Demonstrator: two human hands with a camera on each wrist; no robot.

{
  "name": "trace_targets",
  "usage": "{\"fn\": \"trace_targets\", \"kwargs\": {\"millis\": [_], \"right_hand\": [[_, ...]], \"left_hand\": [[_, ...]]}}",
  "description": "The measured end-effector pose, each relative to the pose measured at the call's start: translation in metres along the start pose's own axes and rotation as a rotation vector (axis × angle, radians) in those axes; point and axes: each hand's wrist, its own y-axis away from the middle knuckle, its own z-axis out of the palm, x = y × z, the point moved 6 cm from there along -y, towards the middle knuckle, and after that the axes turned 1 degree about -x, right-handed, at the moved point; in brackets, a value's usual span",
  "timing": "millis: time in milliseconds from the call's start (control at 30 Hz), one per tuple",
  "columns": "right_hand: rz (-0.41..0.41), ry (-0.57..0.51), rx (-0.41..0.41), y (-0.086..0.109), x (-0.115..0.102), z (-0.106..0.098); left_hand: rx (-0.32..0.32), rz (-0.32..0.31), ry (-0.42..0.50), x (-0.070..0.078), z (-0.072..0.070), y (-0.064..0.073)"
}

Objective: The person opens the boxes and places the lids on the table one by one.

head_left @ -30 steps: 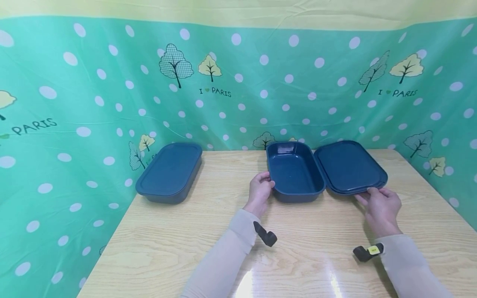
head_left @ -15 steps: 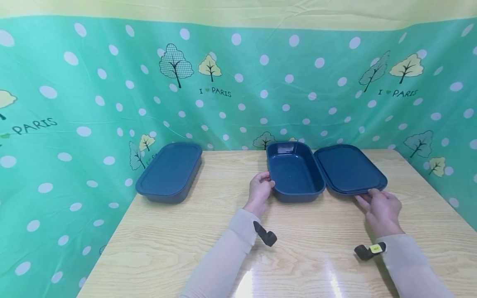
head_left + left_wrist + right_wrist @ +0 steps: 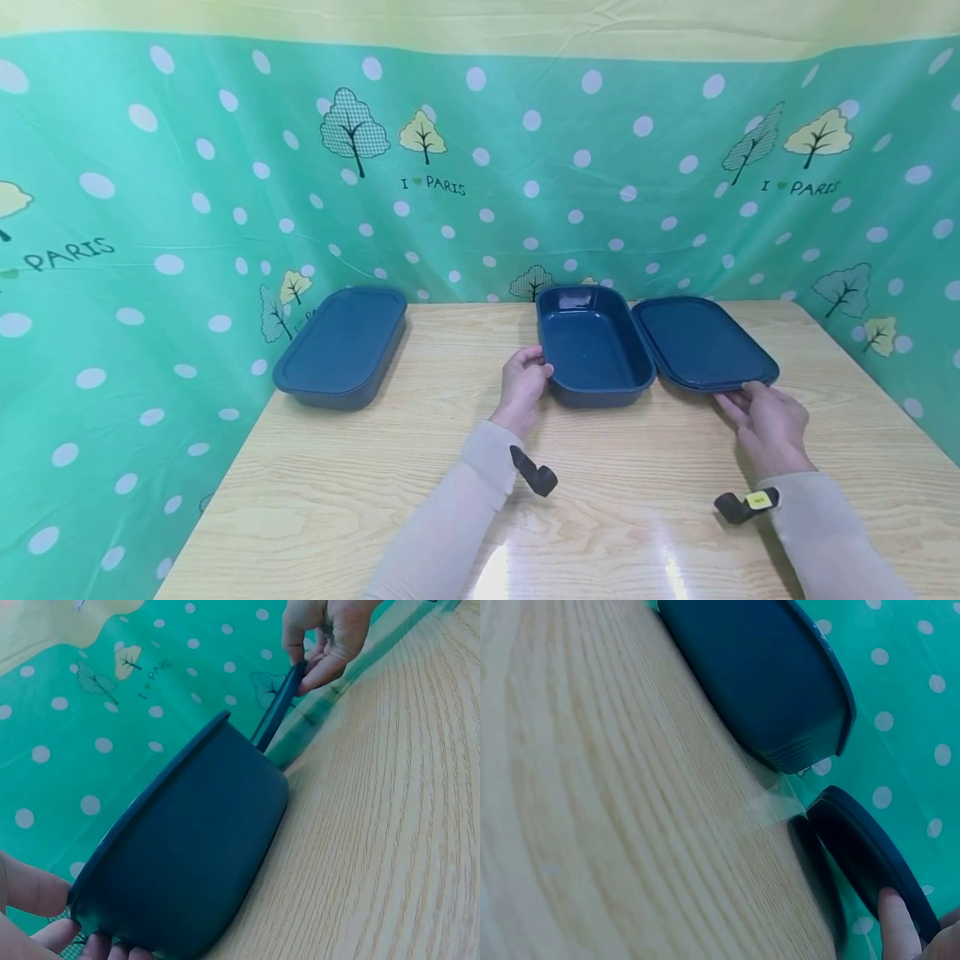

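Nearest lay two pale sleeves, the left one (image 3: 446, 525) and the right one (image 3: 828, 529), each with a black mount at the wrist; the right mount (image 3: 738, 507) bore a yellow label. Under them spread the wood-grain table (image 3: 322, 500), where overhead light glared in streaks at the front.

The right hand (image 3: 772, 421) pinched the near edge of the lid (image 3: 708, 343), thumb above and fingers beneath. The right wrist view showed that edge raised off the table and the lid tilted; whether its far side touched down could not be told. The left hand (image 3: 523, 385) pinched the near left corner of the box (image 3: 602, 400), thumb at the rim and fingers against the outer wall. The box stood upright and uncovered, just left of the lid.

Well to the left sat a covered box (image 3: 341, 343). Behind everything hung a green dotted curtain (image 3: 487, 221) printed with trees.
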Motion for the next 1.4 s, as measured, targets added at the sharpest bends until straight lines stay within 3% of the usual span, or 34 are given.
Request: {"fn": "trace_targets", "kwargs": {"millis": [333, 800, 1400], "right_hand": [[0.011, -0.009, 0.024, -0.002, 0.000, 0.000], [0.037, 0.116, 0.050, 0.001, 0.001, -0.006], [0.035, 0.191, -0.011, -0.002, 0.004, -0.010]], "left_hand": [[-0.004, 0.005, 0.010, 0.000, -0.001, 0.000], [-0.004, 0.014, 0.007, 0.001, -0.001, 0.001], [-0.008, 0.013, 0.010, 0.001, -0.001, 0.000]]}}
